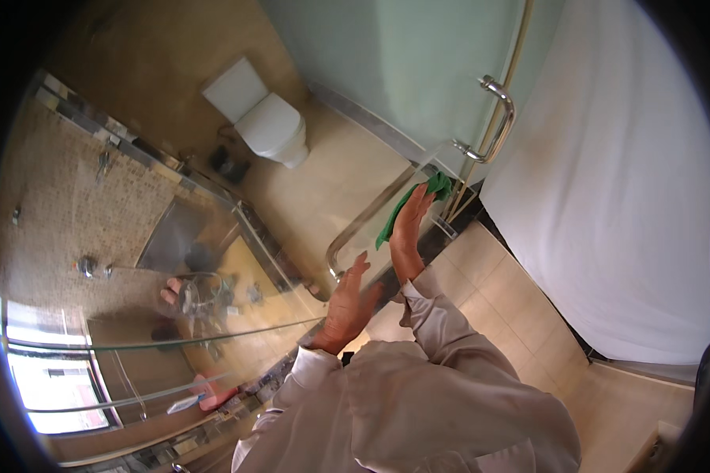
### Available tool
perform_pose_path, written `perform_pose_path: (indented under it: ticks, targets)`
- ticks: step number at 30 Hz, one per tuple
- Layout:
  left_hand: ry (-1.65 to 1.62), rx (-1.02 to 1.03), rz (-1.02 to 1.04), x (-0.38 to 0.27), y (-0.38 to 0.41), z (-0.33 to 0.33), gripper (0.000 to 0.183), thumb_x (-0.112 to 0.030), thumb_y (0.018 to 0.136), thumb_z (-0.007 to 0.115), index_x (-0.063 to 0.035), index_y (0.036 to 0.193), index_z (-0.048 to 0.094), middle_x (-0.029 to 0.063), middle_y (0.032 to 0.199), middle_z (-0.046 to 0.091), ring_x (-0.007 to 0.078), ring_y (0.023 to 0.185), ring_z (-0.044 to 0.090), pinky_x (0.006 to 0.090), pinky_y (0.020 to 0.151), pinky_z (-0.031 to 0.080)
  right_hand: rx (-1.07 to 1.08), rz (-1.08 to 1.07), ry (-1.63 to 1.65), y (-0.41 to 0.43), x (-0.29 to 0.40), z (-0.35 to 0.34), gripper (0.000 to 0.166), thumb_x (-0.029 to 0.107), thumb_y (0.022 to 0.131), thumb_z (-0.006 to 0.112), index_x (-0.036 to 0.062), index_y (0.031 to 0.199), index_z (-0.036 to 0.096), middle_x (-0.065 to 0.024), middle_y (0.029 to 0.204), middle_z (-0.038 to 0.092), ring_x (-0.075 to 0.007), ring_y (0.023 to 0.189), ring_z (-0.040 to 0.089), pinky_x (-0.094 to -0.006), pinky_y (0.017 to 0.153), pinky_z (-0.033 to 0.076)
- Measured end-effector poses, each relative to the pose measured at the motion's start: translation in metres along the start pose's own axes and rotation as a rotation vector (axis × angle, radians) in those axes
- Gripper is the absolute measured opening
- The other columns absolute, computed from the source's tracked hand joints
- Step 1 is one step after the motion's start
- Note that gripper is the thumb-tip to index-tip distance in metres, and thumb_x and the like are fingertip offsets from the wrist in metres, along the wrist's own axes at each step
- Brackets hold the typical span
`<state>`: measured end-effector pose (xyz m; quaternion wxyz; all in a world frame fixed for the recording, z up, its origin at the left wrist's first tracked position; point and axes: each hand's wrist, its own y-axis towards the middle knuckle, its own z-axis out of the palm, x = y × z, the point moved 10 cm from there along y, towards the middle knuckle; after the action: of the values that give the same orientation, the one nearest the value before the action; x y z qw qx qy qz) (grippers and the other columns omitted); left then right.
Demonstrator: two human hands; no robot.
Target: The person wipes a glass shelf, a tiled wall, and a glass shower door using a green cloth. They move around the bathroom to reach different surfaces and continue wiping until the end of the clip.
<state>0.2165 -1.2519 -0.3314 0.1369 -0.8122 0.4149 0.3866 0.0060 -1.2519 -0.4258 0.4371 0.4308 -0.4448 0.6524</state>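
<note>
My right hand (410, 230) presses a green cloth (417, 204) flat against a clear glass door pane, close to the pane's lower corner fitting. A long metal bar handle (370, 210) runs beside the cloth. My left hand (350, 301) is raised to the left of it, fingers extended, with nothing seen in it; whether it touches the glass I cannot tell. A curved chrome handle (503, 118) stands out beyond the cloth, at the upper right.
A white toilet (272, 127) stands farther ahead on the tiled floor. Frosted glass (432, 65) rises behind the handles. A white sheet (603, 177) hangs at right. Behind clear glass at left are a mosaic wall (83, 195), a shower mixer (86, 266) and a pink object (213, 393).
</note>
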Motion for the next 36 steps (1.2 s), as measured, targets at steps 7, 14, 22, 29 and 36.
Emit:
perform_pose_path:
  ticks: [7, 14, 22, 29, 36]
  targets:
    - [-0.381, -0.005, -0.247, 0.069, -0.048, -0.009, 0.043, -0.02, 0.103, 0.051, 0.0016, 0.139, 0.043, 0.0083, 0.107, 0.06, 0.0154, 0.099, 0.058, 0.0279, 0.088, 0.046, 0.015, 0.087, 0.104, -0.053, -0.026, 0.008, 0.098, 0.069, 0.095, 0.036, -0.0007, 0.155, 0.002, -0.0204, 0.162, 0.006, -0.0316, 0.148, 0.017, -0.0388, 0.119, 0.017]
    - [-0.549, -0.102, -0.307, 0.085, -0.093, -0.028, 0.04, -0.018, 0.101, 0.055, 0.0013, 0.135, 0.047, 0.0067, 0.103, 0.061, 0.0137, 0.097, 0.058, 0.0269, 0.087, 0.046, 0.137, 0.238, 0.049, -0.124, -0.072, 0.018, 0.099, 0.07, 0.095, 0.029, -0.0029, 0.153, -0.002, -0.024, 0.161, -0.004, -0.0358, 0.15, -0.003, -0.0442, 0.121, 0.006]
    - [-0.596, -0.243, -0.303, 0.108, -0.131, -0.06, 0.036, -0.016, 0.1, 0.057, -0.0004, 0.132, 0.049, 0.0016, 0.102, 0.057, 0.0083, 0.089, 0.054, 0.0225, 0.078, 0.044, 0.22, 0.335, 0.049, -0.187, -0.092, 0.028, 0.082, 0.053, 0.101, 0.035, -0.0047, 0.152, 0.009, -0.0241, 0.158, 0.014, -0.0313, 0.142, 0.025, -0.0363, 0.114, 0.022]
    - [-0.544, -0.319, -0.255, 0.112, -0.137, -0.081, 0.032, -0.016, 0.096, 0.061, -0.0036, 0.124, 0.056, 0.0064, 0.104, 0.059, 0.0133, 0.085, 0.061, 0.0273, 0.076, 0.05, 0.466, 0.204, 0.081, -0.238, -0.064, 0.046, 0.071, 0.037, 0.101, 0.045, -0.0046, 0.149, 0.015, -0.0248, 0.147, 0.029, -0.0277, 0.126, 0.038, -0.0352, 0.105, 0.031]
    - [-0.41, -0.327, -0.307, 0.102, -0.139, -0.11, 0.026, -0.017, 0.102, 0.053, 0.0022, 0.119, 0.056, 0.0062, 0.097, 0.063, 0.0097, 0.089, 0.057, 0.0263, 0.078, 0.048, 0.56, -0.522, -0.358, -0.302, -0.002, 0.056, 0.077, 0.027, 0.103, 0.046, -0.0121, 0.149, -0.001, -0.0401, 0.153, -0.001, -0.0533, 0.144, 0.005, -0.0528, 0.116, 0.013]
